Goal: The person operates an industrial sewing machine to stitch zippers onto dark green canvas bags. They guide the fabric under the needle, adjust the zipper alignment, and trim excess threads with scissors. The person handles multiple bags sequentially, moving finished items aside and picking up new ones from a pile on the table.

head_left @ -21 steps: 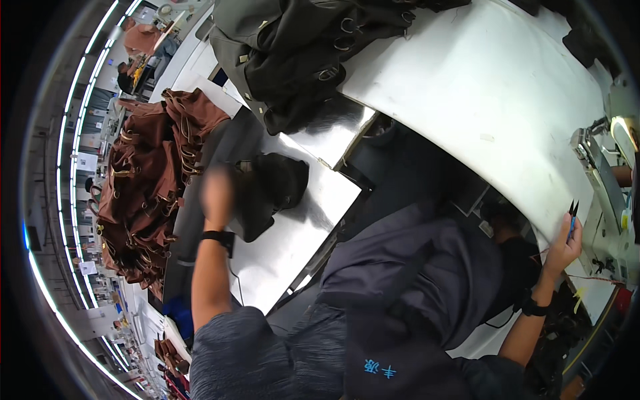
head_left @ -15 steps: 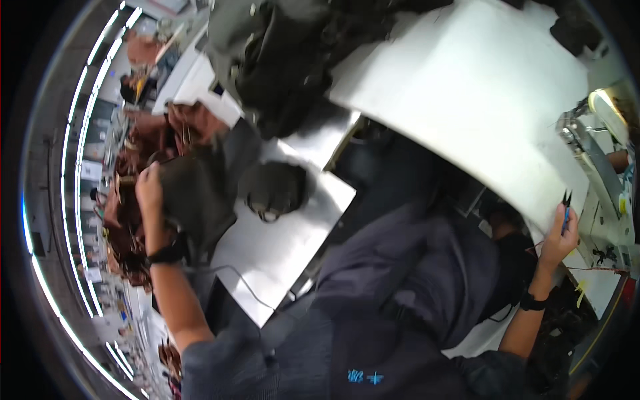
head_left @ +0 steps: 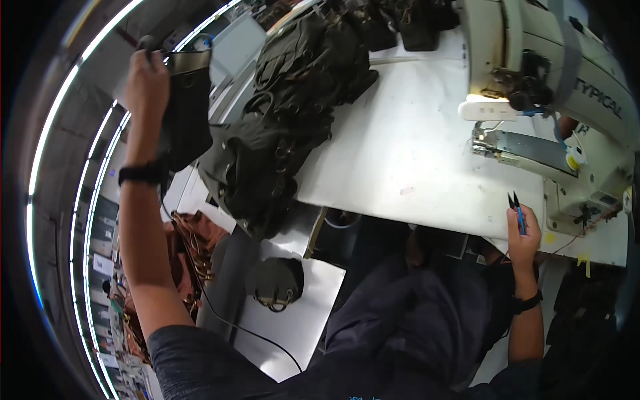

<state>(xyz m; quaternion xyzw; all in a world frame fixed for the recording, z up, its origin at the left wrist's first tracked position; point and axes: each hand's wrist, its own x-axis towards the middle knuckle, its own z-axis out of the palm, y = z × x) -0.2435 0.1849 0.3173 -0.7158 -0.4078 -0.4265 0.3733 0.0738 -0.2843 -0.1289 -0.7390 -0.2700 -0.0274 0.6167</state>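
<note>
Raised at the far left, my left hand (head_left: 147, 83) is closed on the top edge of a dark olive fabric bag (head_left: 187, 113), which hangs down from it with a lighter rim showing. My right hand (head_left: 525, 233), over the front right edge of the white table (head_left: 400, 153), grips blue-handled thread snips (head_left: 519, 217). Their two dark blades point away from me and stand slightly apart. Beyond the snips is the industrial sewing machine (head_left: 527, 143), its lamp lit above the narrow arm.
Dark olive bags (head_left: 280, 147) lie heaped along the table's left side. A small dark round bag (head_left: 275, 283) sits on a lower white board (head_left: 310, 313). Reddish-brown bags (head_left: 193, 240) are piled at the left. A black cable (head_left: 247, 330) runs past the board.
My left hand has lifted the olive bag up and away from beside the brown bags. My right hand has shifted a little left with the snips. The view has swung toward the sewing machine.
</note>
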